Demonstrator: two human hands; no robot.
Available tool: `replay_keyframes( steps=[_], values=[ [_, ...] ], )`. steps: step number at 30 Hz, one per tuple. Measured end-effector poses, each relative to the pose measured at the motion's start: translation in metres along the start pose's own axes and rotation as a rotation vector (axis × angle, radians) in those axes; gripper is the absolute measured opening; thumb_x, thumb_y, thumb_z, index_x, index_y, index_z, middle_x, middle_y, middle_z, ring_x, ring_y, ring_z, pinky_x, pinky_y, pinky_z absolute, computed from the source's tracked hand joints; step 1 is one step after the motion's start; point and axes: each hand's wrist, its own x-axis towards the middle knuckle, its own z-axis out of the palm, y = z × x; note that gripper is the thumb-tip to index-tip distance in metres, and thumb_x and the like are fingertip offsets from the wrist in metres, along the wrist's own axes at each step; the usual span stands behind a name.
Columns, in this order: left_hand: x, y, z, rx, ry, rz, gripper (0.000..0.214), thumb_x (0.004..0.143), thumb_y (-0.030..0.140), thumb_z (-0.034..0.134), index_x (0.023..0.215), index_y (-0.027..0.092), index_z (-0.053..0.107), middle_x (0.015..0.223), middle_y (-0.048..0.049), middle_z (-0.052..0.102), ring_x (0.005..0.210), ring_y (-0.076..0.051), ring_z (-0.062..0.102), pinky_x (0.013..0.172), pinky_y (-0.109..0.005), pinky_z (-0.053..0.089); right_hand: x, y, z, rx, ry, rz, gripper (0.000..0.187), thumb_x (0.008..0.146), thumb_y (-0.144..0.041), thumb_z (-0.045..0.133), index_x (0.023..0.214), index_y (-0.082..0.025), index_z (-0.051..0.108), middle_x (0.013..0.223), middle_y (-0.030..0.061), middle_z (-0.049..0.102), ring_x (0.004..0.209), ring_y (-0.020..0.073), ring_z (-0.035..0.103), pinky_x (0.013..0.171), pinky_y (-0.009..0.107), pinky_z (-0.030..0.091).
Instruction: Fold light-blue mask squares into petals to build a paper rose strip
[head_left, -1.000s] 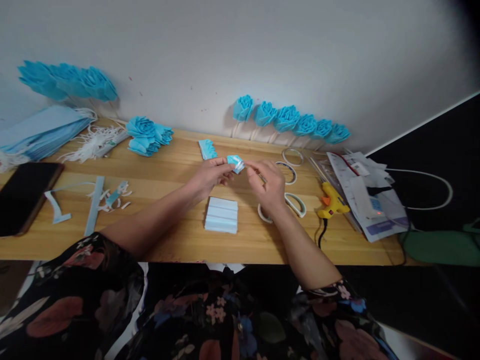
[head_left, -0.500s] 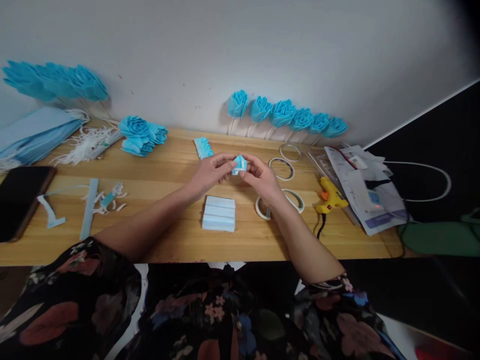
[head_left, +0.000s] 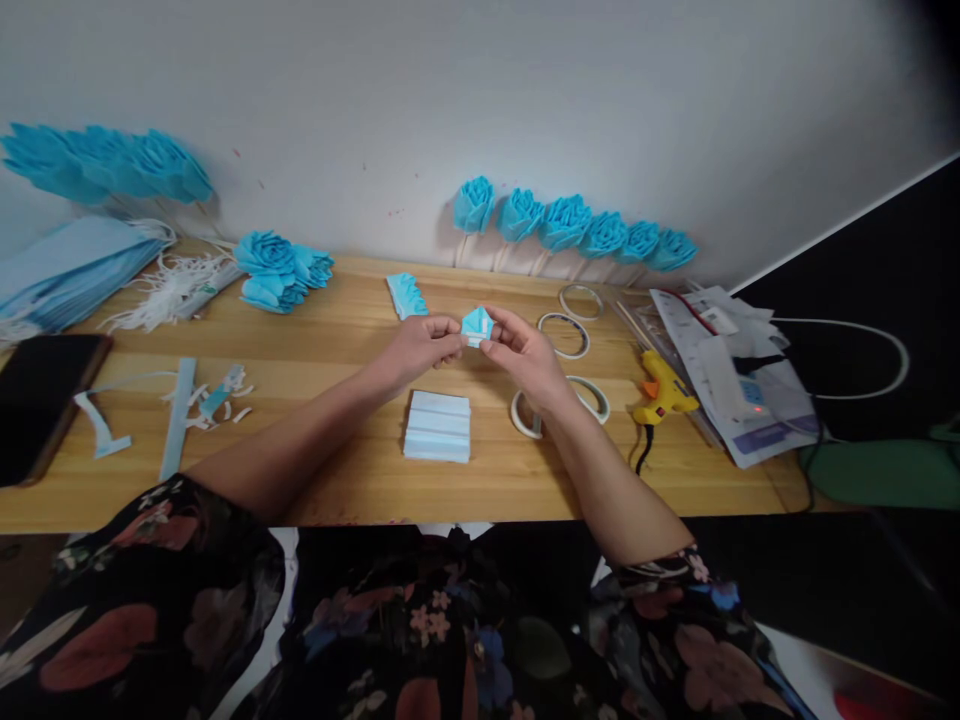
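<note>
The left hand and the right hand pinched the 2 sides of a small folded blue-and-white piece, held above the middle of the table. A scalloped blue piece lay just beyond the left hand, toward the back edge. A stack of pale pleated squares sat nearer the front edge. 6 blue flowers stood along the back edge, a yellow glue gun lay toward the right end, and a dark phone lay toward the left end.
</note>
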Motion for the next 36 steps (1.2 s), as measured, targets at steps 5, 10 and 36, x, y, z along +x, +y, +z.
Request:
replay_keyframes(
  steps=[5, 10, 36],
  values=[
    [0.0, 0.0039, -0.001, -0.011, 0.017, -0.04, 0.018, 0.079, 0.019, 0.058, 0.061, 0.016, 0.054, 0.057, 0.0032, 0.053, 0.053, -0.007, 0.045, 0.055, -0.023, 0.035, 0.0003, -0.0023, -0.006, 0.042, -0.031, 0.031, 0.056, 0.074, -0.031, 0.074, 0.128, -0.022, 0.065, 0.094, 0.0017, 0.071, 0.084, 0.0164, 0.063, 0.082, 0.033, 0.052],
    [-0.0009, 0.0025, 0.0013, 0.006, 0.018, -0.021, 0.02, 0.079, 0.021, 0.059, 0.061, 0.017, 0.054, 0.056, 0.0037, 0.052, 0.053, -0.007, 0.045, 0.056, -0.023, 0.035, -0.0013, -0.0063, -0.0033, 0.018, -0.013, 0.041, 0.051, 0.075, -0.039, 0.075, 0.122, -0.022, 0.068, 0.096, 0.0025, 0.071, 0.088, 0.0181, 0.064, 0.085, 0.034, 0.052],
    [0.0001, -0.0026, -0.0001, 0.056, -0.044, 0.013, 0.019, 0.08, 0.032, 0.064, 0.07, 0.017, 0.057, 0.062, 0.0019, 0.057, 0.056, -0.008, 0.048, 0.055, -0.022, 0.036, -0.0011, -0.0038, -0.0037, 0.029, -0.058, 0.063, 0.054, 0.072, -0.038, 0.078, 0.123, -0.022, 0.067, 0.096, 0.0022, 0.07, 0.086, 0.0169, 0.062, 0.083, 0.033, 0.051]
  ],
)
